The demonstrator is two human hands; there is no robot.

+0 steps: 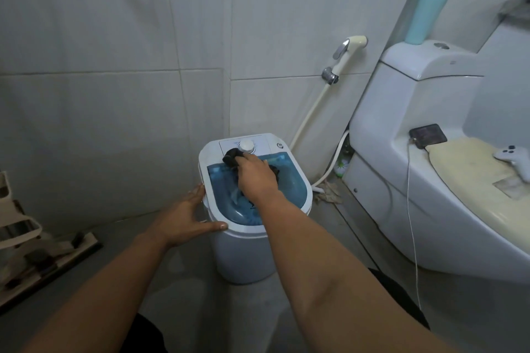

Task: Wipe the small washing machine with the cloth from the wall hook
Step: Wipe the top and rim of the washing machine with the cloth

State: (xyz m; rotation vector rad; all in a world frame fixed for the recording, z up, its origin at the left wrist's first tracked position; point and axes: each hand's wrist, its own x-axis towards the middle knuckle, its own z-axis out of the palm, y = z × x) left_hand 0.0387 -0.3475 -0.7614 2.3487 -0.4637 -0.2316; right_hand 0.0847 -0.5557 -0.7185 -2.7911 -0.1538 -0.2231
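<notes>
A small white washing machine point(243, 249) with a blue see-through lid point(289, 189) and a white dial point(246, 146) stands on the floor in the corner. My right hand point(255, 178) presses a dark cloth point(231, 158) onto the top, at the seam between the lid and the control panel, just below the dial. Part of the cloth pokes out to the right of my hand. My left hand point(187, 216) rests on the machine's left rim, fingers spread, thumb along the front edge.
A white toilet point(401, 186) stands close on the right, with a phone point(428, 135) on a white cable, a game controller point(514, 158) and a teal bottle point(424, 18) on it. A bidet sprayer point(344, 57) hangs on the tiled wall. A floor wiper point(51, 261) lies at left.
</notes>
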